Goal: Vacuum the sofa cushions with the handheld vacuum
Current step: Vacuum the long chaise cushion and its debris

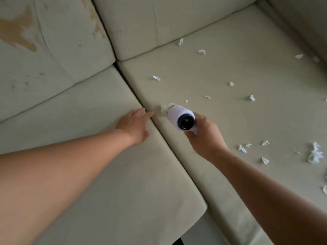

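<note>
A white handheld vacuum (178, 117) with a dark round rear end points down at the right seat cushion (230, 103), its clear nozzle close to the seam between the cushions. My right hand (203, 137) grips its handle from below. My left hand (134, 124) lies flat with fingers spread on the left seat cushion (88, 138), fingertips at the seam beside the nozzle. Several torn white paper scraps (251, 98) lie scattered over the right cushion, with a larger clump (315, 153) near the right edge.
The cream back cushions (138, 23) rise behind the seats; the left one (35, 41) has brown peeled patches. A dark gap (134, 89) runs between the two seat cushions. The sofa's front edge drops off at the bottom centre.
</note>
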